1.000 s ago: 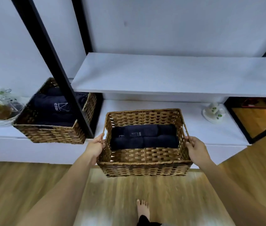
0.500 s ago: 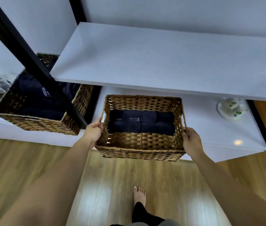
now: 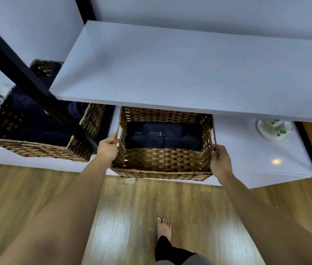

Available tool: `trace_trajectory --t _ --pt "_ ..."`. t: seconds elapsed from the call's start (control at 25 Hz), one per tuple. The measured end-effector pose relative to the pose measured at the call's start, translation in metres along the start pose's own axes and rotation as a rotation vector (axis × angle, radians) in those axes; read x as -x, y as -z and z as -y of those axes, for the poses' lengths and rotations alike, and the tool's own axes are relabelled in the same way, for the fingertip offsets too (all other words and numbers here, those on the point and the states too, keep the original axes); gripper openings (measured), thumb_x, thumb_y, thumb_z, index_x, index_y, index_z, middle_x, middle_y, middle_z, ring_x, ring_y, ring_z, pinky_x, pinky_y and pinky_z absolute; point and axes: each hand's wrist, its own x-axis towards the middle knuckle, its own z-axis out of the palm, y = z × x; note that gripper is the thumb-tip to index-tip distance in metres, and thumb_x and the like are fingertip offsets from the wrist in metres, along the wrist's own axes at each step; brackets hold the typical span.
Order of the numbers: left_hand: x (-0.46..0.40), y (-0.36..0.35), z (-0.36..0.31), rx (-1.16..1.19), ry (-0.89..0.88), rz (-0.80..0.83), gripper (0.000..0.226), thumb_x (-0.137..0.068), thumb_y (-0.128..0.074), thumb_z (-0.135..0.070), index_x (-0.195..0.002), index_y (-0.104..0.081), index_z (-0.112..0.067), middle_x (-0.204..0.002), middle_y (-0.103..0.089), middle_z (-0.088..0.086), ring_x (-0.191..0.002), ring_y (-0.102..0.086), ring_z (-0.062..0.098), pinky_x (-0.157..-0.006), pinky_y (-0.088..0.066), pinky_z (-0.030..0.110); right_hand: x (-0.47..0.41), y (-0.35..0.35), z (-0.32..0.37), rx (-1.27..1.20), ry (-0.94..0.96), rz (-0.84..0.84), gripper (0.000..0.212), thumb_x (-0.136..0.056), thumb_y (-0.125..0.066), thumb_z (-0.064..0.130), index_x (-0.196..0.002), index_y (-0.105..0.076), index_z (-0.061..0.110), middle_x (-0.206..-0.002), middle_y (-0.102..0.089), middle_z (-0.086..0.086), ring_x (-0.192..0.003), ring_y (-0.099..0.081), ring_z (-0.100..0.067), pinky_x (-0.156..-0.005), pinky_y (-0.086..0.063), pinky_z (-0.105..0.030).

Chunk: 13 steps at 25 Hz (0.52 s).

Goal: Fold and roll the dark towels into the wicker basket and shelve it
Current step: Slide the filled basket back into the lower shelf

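The left hand (image 3: 107,148) pinches the left side handle of the wicker basket (image 3: 162,161); the basket sits level, long axis left-right, on the lower shelf (image 3: 247,150); dark rolled towels (image 3: 163,136) lie crosswise inside; the right hand (image 3: 220,162) grips the right handle.

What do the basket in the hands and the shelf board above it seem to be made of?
The basket looks like woven wicker or rattan, brown and slightly glossy: flat strands cross in a checker weave. The upper shelf board looks like a white laminated or painted panel, smooth and matte, with a thin straight edge; the core is not visible.
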Motion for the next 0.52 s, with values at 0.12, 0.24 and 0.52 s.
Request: trace_trajectory --t 0.12,0.24,0.52 --pt "0.013 0.001 0.006 -0.006 -0.064 0.009 0.041 -0.109 -0.039 -0.011 -0.147 -0.050 -0.019 -0.136 -0.058 -0.006 -0.126 -0.051 0.013 -0.110 -0.039 0.028 0.003 0.000 -0.001 -0.062 -0.045 -0.021 0.029 -0.108 -0.038 0.021 -0.135 -0.046 0.015 -0.114 -0.061 -0.007 -0.077 -0.056 -0.010 -0.057 -0.041 -0.025" --pt "0.032 0.001 0.016 -0.018 -0.138 -0.010 0.042 -0.109 -0.041 -0.018 -0.150 -0.045 -0.014 -0.142 -0.053 -0.005 -0.131 -0.048 0.011 -0.108 -0.033 0.021 0.016 0.001 -0.006 -0.086 -0.040 -0.024 0.035 -0.106 -0.045 0.024 -0.140 -0.041 0.016 -0.124 -0.060 -0.006 -0.088 -0.062 -0.018 -0.070 -0.048 -0.029" --pt "0.069 0.018 0.085 -0.134 -0.254 0.153 0.121 -0.075 -0.088 -0.038 -0.161 -0.004 -0.028 -0.156 -0.036 -0.013 -0.140 -0.036 0.005 -0.118 -0.030 0.028 0.059 -0.011 -0.040 -0.043 0.155 0.046 0.094 -0.078 -0.079 0.054 -0.152 -0.024 0.035 -0.149 -0.039 0.006 -0.132 -0.047 -0.014 -0.109 -0.044 -0.039"
